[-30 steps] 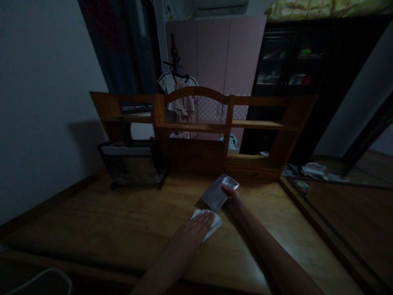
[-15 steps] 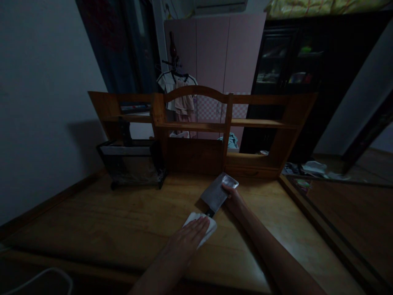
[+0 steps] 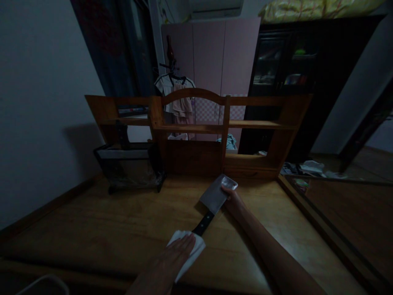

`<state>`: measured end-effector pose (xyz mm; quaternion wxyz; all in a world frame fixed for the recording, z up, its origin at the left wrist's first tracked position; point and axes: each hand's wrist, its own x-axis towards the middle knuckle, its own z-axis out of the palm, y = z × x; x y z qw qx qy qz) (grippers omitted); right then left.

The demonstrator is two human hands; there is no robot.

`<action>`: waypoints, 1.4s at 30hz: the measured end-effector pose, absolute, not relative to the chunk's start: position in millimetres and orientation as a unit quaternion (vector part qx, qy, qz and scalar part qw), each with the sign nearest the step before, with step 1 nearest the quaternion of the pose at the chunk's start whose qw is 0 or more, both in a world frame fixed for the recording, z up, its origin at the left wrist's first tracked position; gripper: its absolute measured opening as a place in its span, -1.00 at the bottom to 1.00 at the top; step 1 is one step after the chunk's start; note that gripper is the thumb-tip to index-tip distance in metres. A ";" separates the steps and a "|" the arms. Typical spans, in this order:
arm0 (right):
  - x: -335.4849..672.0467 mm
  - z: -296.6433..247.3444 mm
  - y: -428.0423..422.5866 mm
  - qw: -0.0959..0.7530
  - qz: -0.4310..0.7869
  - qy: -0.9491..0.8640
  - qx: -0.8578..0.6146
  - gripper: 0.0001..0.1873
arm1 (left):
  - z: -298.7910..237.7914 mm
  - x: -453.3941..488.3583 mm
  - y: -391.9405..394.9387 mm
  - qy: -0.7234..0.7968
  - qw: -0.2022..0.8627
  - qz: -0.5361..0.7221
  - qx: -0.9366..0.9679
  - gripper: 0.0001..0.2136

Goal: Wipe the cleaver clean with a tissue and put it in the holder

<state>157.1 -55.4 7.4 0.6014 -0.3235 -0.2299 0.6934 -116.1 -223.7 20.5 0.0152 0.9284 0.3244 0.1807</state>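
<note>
A cleaver (image 3: 215, 196) with a broad grey blade and a black riveted handle is held above the wooden desk (image 3: 132, 221), handle toward me. My right hand (image 3: 231, 197) grips the blade near its far end, thumb on the upper face. My left hand (image 3: 181, 250) presses a folded white cloth (image 3: 194, 250) around the butt end of the handle. The cloth hides that end, and the fingers beneath it are out of sight.
At the left rear of the desk stands a dark knife rack (image 3: 132, 166) with a black handle sticking up from it. A wooden shelf unit (image 3: 193, 128) runs along the back. A pale cord (image 3: 46, 278) curves at the lower left.
My left hand and the cloth have slid down the handle toward me, uncovering most of its black length. My right hand keeps the same hold on the blade.
</note>
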 end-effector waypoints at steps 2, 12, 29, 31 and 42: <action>157.1 7.9 -56.2 0.602 0.692 -0.227 -0.327 -0.88 | 18.6 -116.0 -221.8 0.323 0.019 0.183 0.928 -0.16; 157.2 7.0 -56.3 0.600 0.691 -0.227 -0.334 -0.91 | 36.8 -66.1 -192.9 0.368 0.035 0.125 0.921 -0.23; 155.8 9.9 -59.0 0.586 0.704 -0.223 -0.332 -0.90 | 31.2 -51.4 -184.8 0.289 -0.088 0.113 0.947 -0.34; 156.2 9.1 -58.3 0.588 0.704 -0.219 -0.333 -0.90 | 22.2 -57.8 -188.9 0.291 -0.098 0.128 0.943 -0.35; 157.5 6.6 -55.3 0.602 0.687 -0.222 -0.340 -0.90 | 15.3 -81.6 -211.8 0.303 -0.016 0.158 0.940 -0.22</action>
